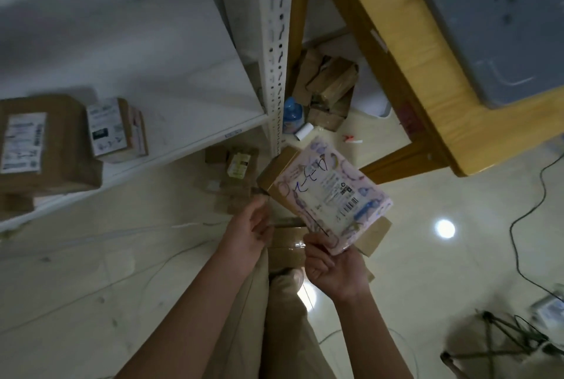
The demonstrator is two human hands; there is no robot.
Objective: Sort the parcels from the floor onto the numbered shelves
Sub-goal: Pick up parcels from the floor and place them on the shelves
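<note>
Fingers [319, 246] of the right hand [334, 271] pinch the near corner of the pink-labelled parcel [329, 192] at frame centre, with the white shelf [183, 97] up-left, nearer the left hand [254, 227], whose fingers are curled, hold unclear.

Dim, soft and slightly blurred; a lamp glares off the glossy floor [445, 228], wide-angle edges bend
</note>
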